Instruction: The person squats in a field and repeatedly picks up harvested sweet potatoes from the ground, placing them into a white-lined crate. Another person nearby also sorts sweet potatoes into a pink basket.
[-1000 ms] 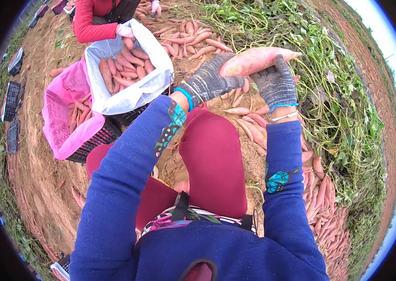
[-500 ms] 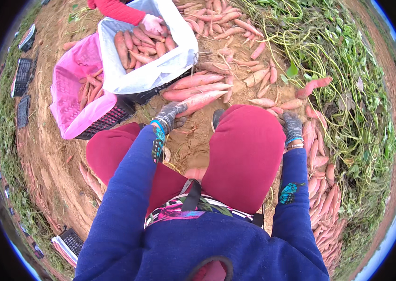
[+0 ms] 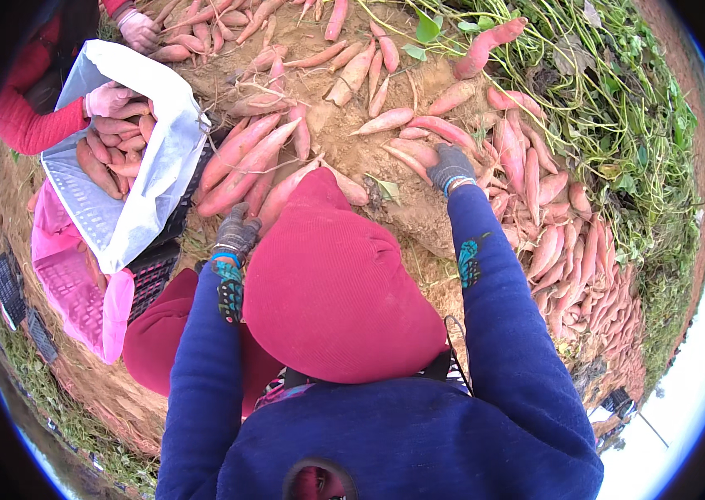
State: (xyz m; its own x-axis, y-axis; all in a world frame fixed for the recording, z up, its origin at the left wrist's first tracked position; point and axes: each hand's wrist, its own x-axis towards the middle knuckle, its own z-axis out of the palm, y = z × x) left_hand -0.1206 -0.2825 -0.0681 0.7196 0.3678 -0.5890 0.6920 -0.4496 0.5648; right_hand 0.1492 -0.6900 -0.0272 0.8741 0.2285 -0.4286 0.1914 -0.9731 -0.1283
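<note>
My left hand (image 3: 236, 234), in a dark grey glove, is at the lower ends of several long pink sweet potatoes (image 3: 240, 177) lying side by side on the soil. Its fingers look apart, with nothing plainly held. Farther right, my gloved right hand (image 3: 452, 167) closes round the near end of a sweet potato (image 3: 412, 152); the palm hides part of this grip. More sweet potatoes (image 3: 530, 179) lie heaped beside that hand.
At the left, another person's gloved hand (image 3: 107, 99) reaches into a white-lined crate (image 3: 171, 179) of sweet potatoes. A pink-lined crate (image 3: 77, 292) stands beside it. Green vines (image 3: 610, 125) border the right side, along a long sweet potato pile (image 3: 585, 283).
My view has swung right. My left hand has let go of the large sweet potato, which lies with the others. My right hand has moved forward onto a sweet potato.
</note>
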